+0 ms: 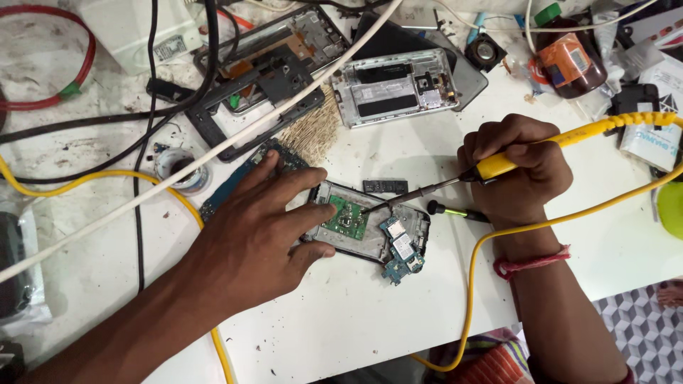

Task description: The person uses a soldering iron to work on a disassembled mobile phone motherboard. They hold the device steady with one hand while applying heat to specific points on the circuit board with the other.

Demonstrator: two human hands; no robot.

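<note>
Right now, nearest the camera, both forearms reach in over the white counter. The left hand lies flat and released, fingers spread, pinning an opened phone frame near the middle of the counter; the index finger rests beside a small green circuit board seated in that frame. The right hand is clenched around the yellow handle of a soldering iron, its dark tip down on the edge of the green board. A yellow cable loops from the iron toward the counter's near edge.

That board looks light, thin, stiff and fragile, and the blue board pieces at the frame's right end look the same; I'd judge the frame's metal rim the safe place to hold it, clear of the components. A small green-handled tool lies just beside the frame, under the right hand.

Room to move: bare counter lies in front of the frame toward the near edge, and to the right under the wrist. Farther back it crowds up: a bristle brush, 2 more stripped phone shells, black and white wires, a small round tin, and a brown bottle at the far right.
</note>
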